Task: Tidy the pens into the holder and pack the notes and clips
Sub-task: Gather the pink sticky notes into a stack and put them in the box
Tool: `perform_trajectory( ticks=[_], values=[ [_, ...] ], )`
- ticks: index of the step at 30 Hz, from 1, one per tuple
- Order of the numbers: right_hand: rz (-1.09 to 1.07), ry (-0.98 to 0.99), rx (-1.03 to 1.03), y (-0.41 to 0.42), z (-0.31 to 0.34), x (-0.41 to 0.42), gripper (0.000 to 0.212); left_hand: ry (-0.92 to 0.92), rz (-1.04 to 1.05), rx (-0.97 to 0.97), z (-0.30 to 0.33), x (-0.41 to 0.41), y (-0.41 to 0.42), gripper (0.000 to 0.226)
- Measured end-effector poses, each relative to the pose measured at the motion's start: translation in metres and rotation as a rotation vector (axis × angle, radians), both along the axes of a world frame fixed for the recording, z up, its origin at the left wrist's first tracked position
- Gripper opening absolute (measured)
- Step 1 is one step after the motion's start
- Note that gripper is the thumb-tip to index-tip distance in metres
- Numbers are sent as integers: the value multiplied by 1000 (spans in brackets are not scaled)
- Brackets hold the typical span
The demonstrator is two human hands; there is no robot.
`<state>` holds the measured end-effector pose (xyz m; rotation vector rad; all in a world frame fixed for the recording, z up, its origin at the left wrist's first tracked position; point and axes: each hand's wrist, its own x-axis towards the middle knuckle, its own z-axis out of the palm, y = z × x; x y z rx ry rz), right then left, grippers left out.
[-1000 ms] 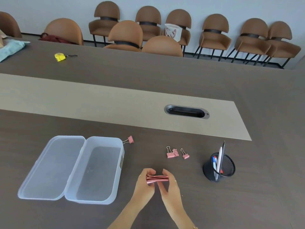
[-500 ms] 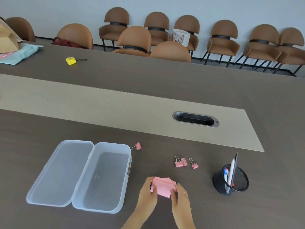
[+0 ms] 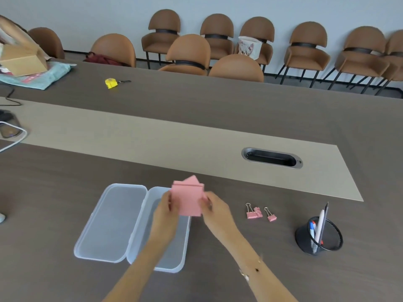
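The notes are a small stack of pink square sheets, held nearly upright with the flat face toward the camera. The stack is uneven: one sheet is skewed, so its corner pokes up as a point above the top edge. It is in the air above the far end of the box, a clear plastic case whose hinged lid lies flat open on the box's left.

The left hand pinches the left edge of the notes, thumb in front and fingers behind. The right hand grips the right edge the same way, its fingertips curled onto the sheet. Both hands are closed on the stack, and both forearms reach up from the bottom of the view, the left one crossing over the box.

Right of the box, on the dark table, lie three pink clips, two touching and one just beside them. Further right of the box stands the black mesh holder with pens upright in it, one white, one dark, one with a blue cap.
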<state>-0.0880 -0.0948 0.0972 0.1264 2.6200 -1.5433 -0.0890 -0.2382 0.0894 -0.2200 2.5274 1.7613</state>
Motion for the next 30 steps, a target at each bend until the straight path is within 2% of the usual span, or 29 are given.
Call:
perform_trajectory(
  ticks=[3, 5, 7, 11, 14, 18, 21, 23, 27, 30],
  values=[
    [100, 14, -22, -54, -2, -10, 23, -35, 25, 88, 5, -9, -43, 16],
    [123, 0, -73, -77, -5, -9, 39, -56, 78, 116, 5, -9, -59, 19],
    [105, -34, -76, -88, -6, -6, 46, -62, 159, 165, 4, -6, -64, 22],
    [10, -19, -22, -88, -14, 0, 45, -54, 203, 240, 4, -5, -49, 25],
    [-59, 66, 137, -75, -19, 0, 39, -62, 176, 238, 6, -8, -33, 25],
    [-80, -15, 228, -59, -23, -5, 28, -140, 66, 110, -11, -23, -42, 34],
    [-126, -94, 211, -55, -27, -13, 35, -306, 41, -71, -42, -32, -52, 25],
    [-122, -107, 210, -53, -33, -17, 36, -388, 80, -139, -67, -37, -54, 28],
    [-142, -95, 218, -45, -50, -16, 28, -510, 149, -166, -108, -47, -45, 30],
    [-186, -80, 213, -24, -67, -9, 29, -513, 149, -170, -122, -49, -31, 29]
  ],
)
